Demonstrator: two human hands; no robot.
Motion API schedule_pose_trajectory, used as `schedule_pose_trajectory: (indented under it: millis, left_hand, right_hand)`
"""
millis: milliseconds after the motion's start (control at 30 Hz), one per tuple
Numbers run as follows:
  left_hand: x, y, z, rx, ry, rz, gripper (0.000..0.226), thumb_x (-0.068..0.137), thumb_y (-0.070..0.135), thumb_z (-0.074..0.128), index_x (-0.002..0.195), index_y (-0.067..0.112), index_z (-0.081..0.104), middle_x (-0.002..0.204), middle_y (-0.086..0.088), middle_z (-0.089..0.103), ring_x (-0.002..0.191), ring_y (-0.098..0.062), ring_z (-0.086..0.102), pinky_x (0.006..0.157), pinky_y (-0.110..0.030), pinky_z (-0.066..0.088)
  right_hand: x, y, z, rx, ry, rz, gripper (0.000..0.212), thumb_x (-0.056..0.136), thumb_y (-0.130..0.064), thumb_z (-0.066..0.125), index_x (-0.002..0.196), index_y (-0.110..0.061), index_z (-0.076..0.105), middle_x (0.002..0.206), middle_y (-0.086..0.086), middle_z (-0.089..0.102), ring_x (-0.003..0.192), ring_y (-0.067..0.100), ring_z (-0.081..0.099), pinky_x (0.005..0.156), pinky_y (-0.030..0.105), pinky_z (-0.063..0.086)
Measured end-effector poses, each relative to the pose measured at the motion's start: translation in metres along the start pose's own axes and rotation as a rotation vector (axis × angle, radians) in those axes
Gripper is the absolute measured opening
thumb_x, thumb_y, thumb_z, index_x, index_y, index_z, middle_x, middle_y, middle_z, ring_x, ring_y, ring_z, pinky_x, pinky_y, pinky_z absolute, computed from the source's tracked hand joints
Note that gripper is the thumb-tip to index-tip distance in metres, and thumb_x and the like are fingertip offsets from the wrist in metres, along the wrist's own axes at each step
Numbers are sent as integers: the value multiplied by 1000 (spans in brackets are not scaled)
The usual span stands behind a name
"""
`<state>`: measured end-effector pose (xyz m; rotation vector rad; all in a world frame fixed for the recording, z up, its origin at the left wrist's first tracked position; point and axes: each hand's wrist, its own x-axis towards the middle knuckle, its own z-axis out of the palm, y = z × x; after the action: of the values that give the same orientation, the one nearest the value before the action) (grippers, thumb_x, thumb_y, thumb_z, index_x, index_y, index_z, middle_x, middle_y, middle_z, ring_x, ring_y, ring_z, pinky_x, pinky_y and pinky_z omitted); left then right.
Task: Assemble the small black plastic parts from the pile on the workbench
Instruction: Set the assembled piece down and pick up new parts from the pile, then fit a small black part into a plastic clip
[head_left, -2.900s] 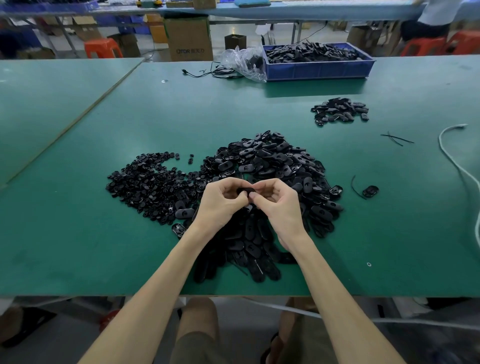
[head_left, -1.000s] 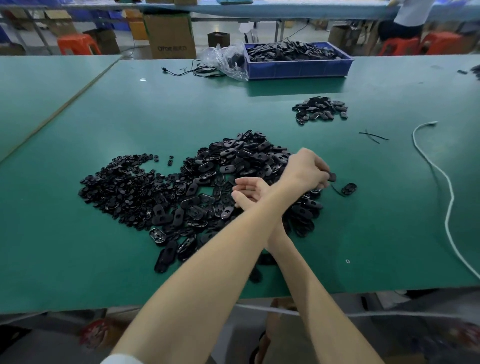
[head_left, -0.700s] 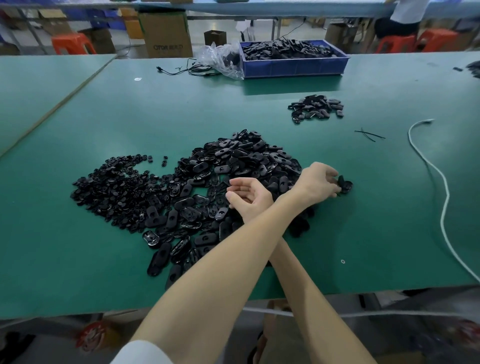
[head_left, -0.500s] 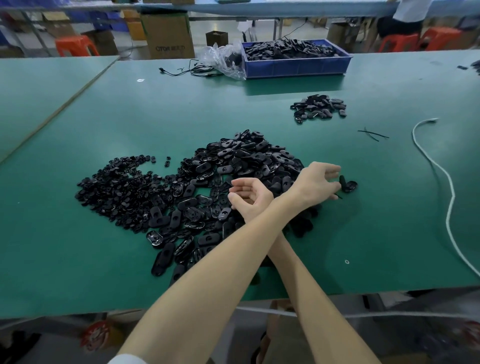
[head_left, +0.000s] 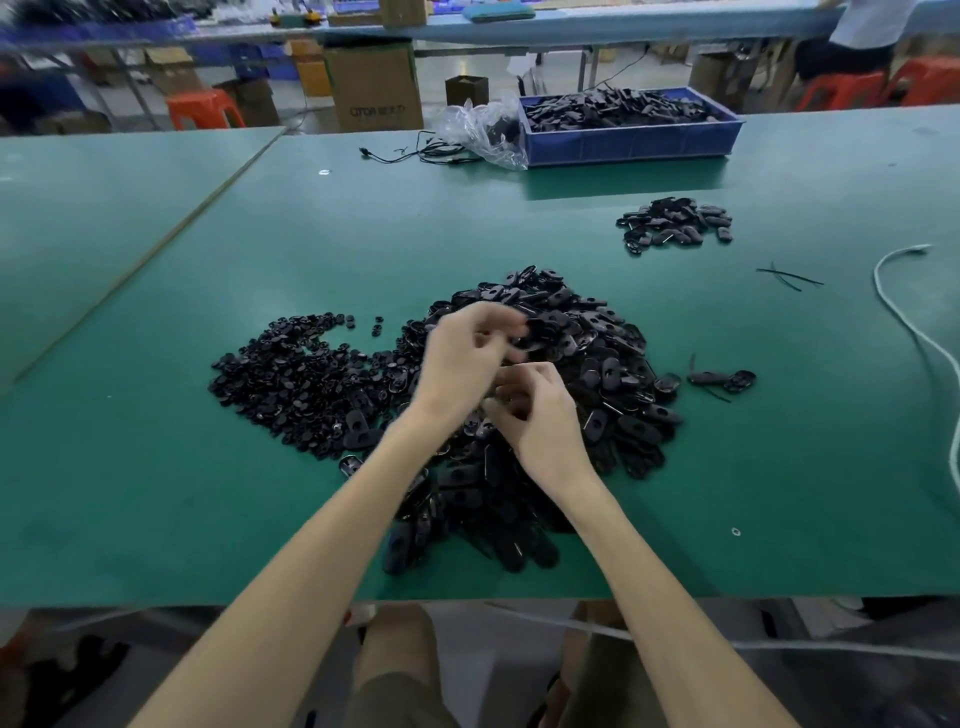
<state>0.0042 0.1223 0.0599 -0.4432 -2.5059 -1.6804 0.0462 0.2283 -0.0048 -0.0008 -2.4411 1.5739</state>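
A big pile of black oval plastic parts (head_left: 597, 353) lies mid-bench, and a heap of smaller black pieces (head_left: 296, 379) spreads to its left. My left hand (head_left: 460, 364) hovers over the pile's top, its fingers loosely spread and motion-blurred, touching nothing that I can make out. Just below it, my right hand (head_left: 543, 421) rests back-up on the pile with its fingers curled under. Whether they hold a part is hidden. Two or three separate black pieces (head_left: 724, 379) lie right of the pile.
At the back right stands a blue bin (head_left: 631, 140) full of black parts, with a plastic bag (head_left: 483, 130) and a thin cable (head_left: 415, 153) beside it. A smaller pile of parts (head_left: 675, 226) lies further back. A white cord (head_left: 914, 332) runs along the right side.
My left arm has uncrossed: the hand left the separate pieces on the right and swung back left over the pile. My right hand turned from palm-up to back-up on the pile.
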Motion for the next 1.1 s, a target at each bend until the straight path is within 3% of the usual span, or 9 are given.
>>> schedule_pose_trajectory:
  millis: [100, 200, 333, 400, 533, 767, 933, 1100]
  left_hand:
    - [-6, -37, -35, 250, 180, -25, 33, 97, -8, 54, 106, 18, 71, 97, 9, 73, 88, 0, 69, 93, -26, 57]
    - [-10, -65, -63, 409, 262, -56, 27, 98, -4, 54, 107, 14, 72, 101, 2, 73, 100, -15, 67, 98, -36, 55]
    - [-20, -91, -69, 593, 290, -76, 23, 102, 5, 54, 114, 13, 72, 115, -7, 69, 115, -29, 56, 103, -41, 41]
    - [-23, -98, -63, 688, 266, -125, 24, 104, 13, 53, 122, 13, 69, 127, -9, 62, 124, -30, 49, 106, -42, 30]
    - [-18, -100, -56, 736, 246, -160, 34, 107, 23, 48, 136, 12, 63, 142, -8, 54, 133, -28, 41, 107, -39, 22]
    - [-18, -102, -57, 699, 277, -143, 20, 104, 22, 58, 119, 15, 69, 128, -8, 59, 126, -29, 45, 105, -40, 26]
    - [-21, -101, -58, 668, 314, -138, 15, 103, 23, 61, 108, 13, 70, 119, -8, 61, 118, -29, 47, 100, -38, 26]
    - [-23, -100, -59, 621, 337, -141, 17, 104, 23, 60, 102, 10, 70, 113, -7, 62, 112, -26, 48, 92, -32, 20]
  right_hand:
    - [-2, 2, 4, -207, -92, -76, 34, 98, -18, 72, 130, -8, 67, 128, 2, 50, 114, 22, 56, 103, 30, 47]
    - [-4, 2, 8, -308, -141, -107, 37, 103, -26, 66, 135, -8, 66, 133, 0, 50, 125, 17, 44, 109, 31, 41]
    - [-1, -1, 8, -313, -125, -65, 40, 105, -30, 64, 139, -10, 64, 133, -1, 50, 125, 18, 47, 110, 32, 42]
    - [1, -4, 12, -354, -130, -66, 45, 105, -34, 63, 145, -13, 60, 135, -1, 49, 128, 17, 42, 110, 30, 41]
    - [7, -12, 23, -480, -133, -54, 51, 104, -42, 61, 151, -22, 56, 138, 0, 49, 132, 20, 36, 107, 31, 39]
    - [13, -14, 30, -467, -77, -25, 28, 101, -37, 67, 122, -19, 72, 128, -1, 56, 126, 21, 40, 106, 30, 40]
    - [7, -9, 29, -405, -52, -55, 23, 104, -33, 63, 115, -15, 73, 123, -3, 59, 122, 15, 41, 99, 23, 37]
    - [5, -8, 20, -99, 69, 1, 19, 106, -21, 62, 104, -9, 76, 109, -2, 68, 111, 16, 53, 91, 17, 36]
